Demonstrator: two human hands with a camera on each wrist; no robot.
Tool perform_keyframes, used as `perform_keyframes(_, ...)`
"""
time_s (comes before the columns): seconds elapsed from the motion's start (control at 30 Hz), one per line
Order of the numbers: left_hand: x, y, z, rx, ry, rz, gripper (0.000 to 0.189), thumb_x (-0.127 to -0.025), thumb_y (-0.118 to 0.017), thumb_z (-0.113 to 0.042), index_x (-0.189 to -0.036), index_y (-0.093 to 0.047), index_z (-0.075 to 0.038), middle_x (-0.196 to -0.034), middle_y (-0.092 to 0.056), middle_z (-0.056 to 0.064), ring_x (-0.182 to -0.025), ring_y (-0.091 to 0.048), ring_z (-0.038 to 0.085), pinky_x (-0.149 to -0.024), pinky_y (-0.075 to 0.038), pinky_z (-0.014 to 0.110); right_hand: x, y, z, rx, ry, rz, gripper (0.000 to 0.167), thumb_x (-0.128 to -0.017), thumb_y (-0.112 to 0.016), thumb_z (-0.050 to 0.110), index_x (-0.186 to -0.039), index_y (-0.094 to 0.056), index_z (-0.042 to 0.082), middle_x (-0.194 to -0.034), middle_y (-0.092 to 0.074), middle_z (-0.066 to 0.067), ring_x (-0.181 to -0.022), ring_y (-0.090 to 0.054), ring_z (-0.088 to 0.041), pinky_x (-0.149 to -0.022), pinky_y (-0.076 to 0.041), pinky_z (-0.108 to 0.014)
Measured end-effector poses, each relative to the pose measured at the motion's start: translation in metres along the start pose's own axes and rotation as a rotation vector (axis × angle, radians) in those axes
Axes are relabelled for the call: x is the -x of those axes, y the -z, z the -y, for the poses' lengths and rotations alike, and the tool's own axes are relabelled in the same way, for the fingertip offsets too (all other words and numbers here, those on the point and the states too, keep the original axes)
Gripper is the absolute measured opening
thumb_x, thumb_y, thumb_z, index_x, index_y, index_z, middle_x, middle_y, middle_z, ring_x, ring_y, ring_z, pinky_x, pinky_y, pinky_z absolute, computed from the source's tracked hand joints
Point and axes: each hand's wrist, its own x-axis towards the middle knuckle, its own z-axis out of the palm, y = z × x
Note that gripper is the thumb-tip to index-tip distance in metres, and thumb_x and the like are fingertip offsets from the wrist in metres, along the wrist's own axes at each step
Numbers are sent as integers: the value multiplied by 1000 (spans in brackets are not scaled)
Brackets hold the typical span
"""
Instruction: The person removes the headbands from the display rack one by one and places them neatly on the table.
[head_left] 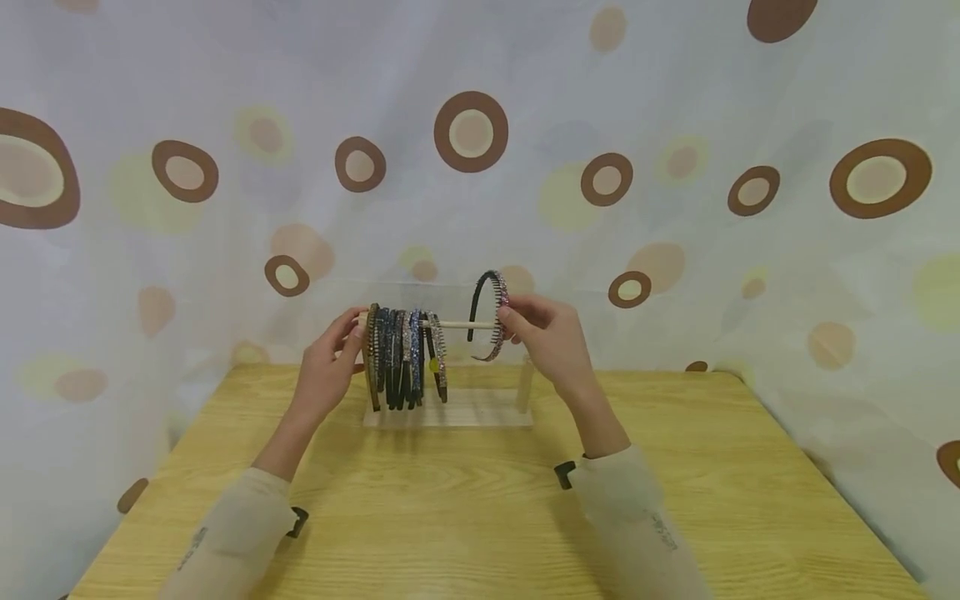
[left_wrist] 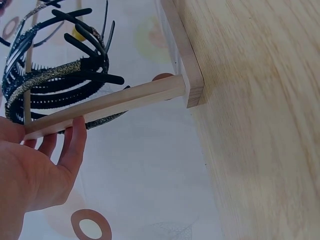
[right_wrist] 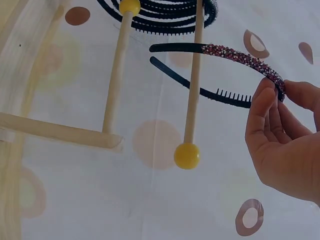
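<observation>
My right hand pinches a headband with pink and silver glitter and small comb teeth. The thumb and fingers hold its curved top, and its two black ends point away from the hand. A thin wooden rod with a yellow ball at its tip crosses the headband's loop. With its fingers around a wooden upright of the stand, my left hand is at the stand's left end. Several dark and glittery headbands hang close together on the rod beside it.
The stand's pale base lies on a wood-grain table. Another upright rises at its right end, below my right hand. A light curtain with brown rings and dots hangs behind the table.
</observation>
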Motion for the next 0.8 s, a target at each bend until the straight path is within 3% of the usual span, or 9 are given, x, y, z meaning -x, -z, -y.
perform_keyframes(0.13,-6,-1,22,-2,-12,2,47,-111,-45,-32,-154,-46,-11,-146,-50,23,-124,-56,42,-80,-61,50,1,8,4,10,11,-23,24,-98,-72,24,-114,-76,7,-89,-73,-10,-80,-67,-26,-70,-59,-32)
perform_keyframes(0.2,-7,-1,23,-3,-8,3,48,-111,-44,-33,-154,-46,-12,-147,-50,23,-126,-55,42,-81,-61,50,2,13,7,12,10,-31,25,-99,-72,25,-115,-76,7,-92,-73,-11,-81,-67,-26,-72,-59,-32)
perform_keyframes(0.37,-2,-2,3,-9,1,15,44,-112,-45,-21,-152,-45,-3,-145,-49,28,-126,-54,46,-81,-59,56,5,26,10,1,10,-66,30,-99,-71,26,-120,-75,5,-96,-73,-14,-82,-66,-25,-74,-59,-32)
perform_keyframes(0.6,-11,-4,32,-29,-13,7,48,-111,-46,-35,-153,-47,-13,-149,-49,22,-127,-54,42,-79,-61,49,7,55,15,33,72,-153,31,-102,-66,23,-127,-72,5,-105,-67,-14,-83,-66,-26,-77,-59,-28)
perform_keyframes(0.8,-11,-2,38,-28,-26,-8,48,-109,-47,-41,-152,-49,-18,-147,-51,20,-123,-57,40,-77,-61,49,13,85,13,119,138,-143,30,-104,-62,16,-130,-69,1,-107,-67,-16,-83,-67,-22,-78,-58,-25)
